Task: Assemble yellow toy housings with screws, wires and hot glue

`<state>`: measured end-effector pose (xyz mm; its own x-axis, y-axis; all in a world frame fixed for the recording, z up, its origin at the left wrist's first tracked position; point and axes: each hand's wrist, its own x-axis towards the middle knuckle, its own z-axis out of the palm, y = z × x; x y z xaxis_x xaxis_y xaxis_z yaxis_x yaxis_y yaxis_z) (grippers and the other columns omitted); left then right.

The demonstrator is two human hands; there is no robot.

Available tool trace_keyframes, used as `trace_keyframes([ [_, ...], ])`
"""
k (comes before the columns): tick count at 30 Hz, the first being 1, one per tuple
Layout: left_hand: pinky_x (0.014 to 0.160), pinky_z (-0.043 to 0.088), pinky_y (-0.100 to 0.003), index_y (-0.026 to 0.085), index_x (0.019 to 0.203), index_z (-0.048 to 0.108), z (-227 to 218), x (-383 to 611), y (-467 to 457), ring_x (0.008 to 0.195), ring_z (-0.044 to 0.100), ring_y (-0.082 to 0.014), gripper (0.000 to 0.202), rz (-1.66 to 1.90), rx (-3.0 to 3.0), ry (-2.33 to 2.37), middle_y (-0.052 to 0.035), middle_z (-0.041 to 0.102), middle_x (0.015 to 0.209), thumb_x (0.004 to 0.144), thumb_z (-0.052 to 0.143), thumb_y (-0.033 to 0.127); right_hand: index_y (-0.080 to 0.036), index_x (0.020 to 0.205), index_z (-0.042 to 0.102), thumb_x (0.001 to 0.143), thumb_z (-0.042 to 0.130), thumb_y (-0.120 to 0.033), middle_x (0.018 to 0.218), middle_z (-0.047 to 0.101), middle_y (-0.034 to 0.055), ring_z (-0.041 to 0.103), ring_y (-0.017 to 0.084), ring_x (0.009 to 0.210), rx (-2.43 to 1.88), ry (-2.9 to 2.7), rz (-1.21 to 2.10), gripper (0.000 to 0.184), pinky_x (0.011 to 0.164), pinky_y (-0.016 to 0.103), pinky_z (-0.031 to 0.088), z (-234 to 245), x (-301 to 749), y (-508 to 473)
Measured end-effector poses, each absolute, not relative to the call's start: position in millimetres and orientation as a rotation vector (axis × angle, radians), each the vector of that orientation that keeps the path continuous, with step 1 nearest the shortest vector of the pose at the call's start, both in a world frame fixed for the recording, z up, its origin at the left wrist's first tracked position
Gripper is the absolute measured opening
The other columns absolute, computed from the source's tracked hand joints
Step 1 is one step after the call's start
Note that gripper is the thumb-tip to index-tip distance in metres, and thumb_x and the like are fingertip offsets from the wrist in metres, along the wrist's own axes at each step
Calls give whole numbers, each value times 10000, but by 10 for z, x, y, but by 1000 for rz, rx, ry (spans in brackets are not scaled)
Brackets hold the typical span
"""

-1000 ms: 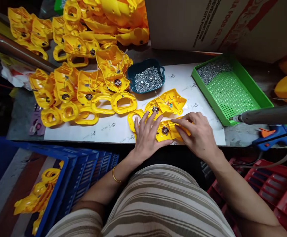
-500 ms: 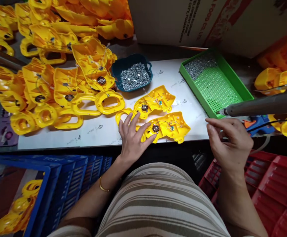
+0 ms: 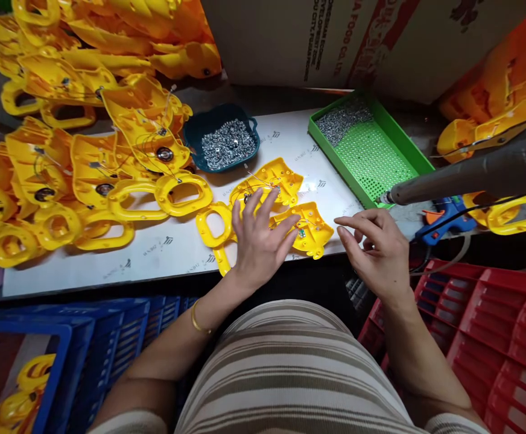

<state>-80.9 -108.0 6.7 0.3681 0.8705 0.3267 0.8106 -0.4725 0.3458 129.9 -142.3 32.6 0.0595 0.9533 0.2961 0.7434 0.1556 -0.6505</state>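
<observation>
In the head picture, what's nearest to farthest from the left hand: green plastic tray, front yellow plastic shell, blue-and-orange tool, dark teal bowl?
From the left hand:
1. Front yellow plastic shell: partly hidden by it.
2. Dark teal bowl: beyond, slightly left.
3. Green plastic tray: beyond, to the right.
4. Blue-and-orange tool: far right.

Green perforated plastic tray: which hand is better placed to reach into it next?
Probably the right hand: it hovers close to the near end of the tray, while the left hand is spread over yellow plastic shells, farther away.
</observation>
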Motion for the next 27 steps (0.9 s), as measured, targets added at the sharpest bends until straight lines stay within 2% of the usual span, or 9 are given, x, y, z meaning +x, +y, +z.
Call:
trace_keyframes([
  [5, 1132, 121, -630, 284, 1039, 719, 51, -529, -914, 1413, 293, -348, 215, 538, 2529, 1388, -96, 434, 1493, 878, 632, 396, -218, 1011, 706, 871, 620, -197, 865, 573, 22, 511, 84, 630, -1608, -1697, 412, 165, 577, 233, 479, 337, 1299, -1475],
  [10, 1134, 111, -635, 303, 882, 756, 44, -528, -884, 1412, 289, -334, 142, 508, 2461, 1313, -36, 467, 1470, 874, 646, 393, -233, 1006, 705, 876, 607, -204, 868, 587, 33, 526, 99, 643, -1595, -1654, 435, 165, 545, 236, 480, 312, 1342, -1499],
  [15, 1125, 182, -613, 351, 914, 772, 130, -610, -898, 1402, 291, -315, 114, 543, 2324, 1325, -20, 492, 1442, 858, 674, 365, -232, 999, 703, 878, 607, -209, 860, 631, 34, 548, 106, 634, -1585, -1604, 459, 156, 531, 244, 471, 291, 1347, -1481],
  [17, 1127, 195, -604, 355, 907, 775, 158, -613, -911, 1398, 295, -309, 108, 564, 2297, 1343, -21, 501, 1432, 851, 683, 356, -236, 1019, 694, 877, 617, -220, 893, 671, 41, 593, 127, 696, -1570, -1627, 502, 163, 564, 261, 485, 287, 1326, -1468],
  [21, 1125, 201, -609, 358, 907, 776, 162, -586, -940, 1396, 294, -309, 107, 586, 2290, 1355, -15, 503, 1431, 841, 697, 328, -236, 1026, 684, 866, 651, -238, 942, 737, 39, 646, 169, 842, -1517, -1736, 489, 164, 725, 316, 514, 279, 1265, -1439],
  [27, 1122, 250, -569, 353, 906, 777, 141, -581, -961, 1391, 304, -299, 106, 635, 2281, 1314, -8, 524, 1415, 854, 685, 355, -222, 973, 688, 891, 612, -225, 902, 749, 30, 646, 184, 850, -1542, -1807, 513, 112, 793, 343, 501, 279, 1239, -1407],
])
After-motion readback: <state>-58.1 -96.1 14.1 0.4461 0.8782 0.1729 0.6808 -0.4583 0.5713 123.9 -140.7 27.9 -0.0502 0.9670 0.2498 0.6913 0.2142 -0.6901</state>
